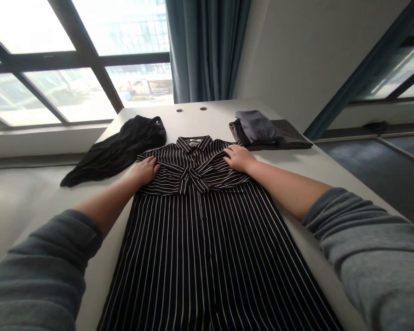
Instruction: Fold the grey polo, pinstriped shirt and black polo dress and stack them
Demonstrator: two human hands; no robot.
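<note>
A black garment with white stripes (200,239) lies spread on the white table, its collar at the far end and its sleeves folded across the chest, the cuffs meeting near the middle. My left hand (145,170) rests on the folded sleeve at the left shoulder side, fingers spread a little. On the right shoulder side, my right hand (239,158) lies on the cloth with its fingers apart. Neither hand grips the fabric. The lower end of the garment runs out of view at the bottom.
A crumpled black garment (120,147) lies on the white table (189,123) at the left. Folded dark clothes (290,133), with a grey-blue one (257,125) on top, sit at the back right. Beyond are windows and a blue curtain (207,50).
</note>
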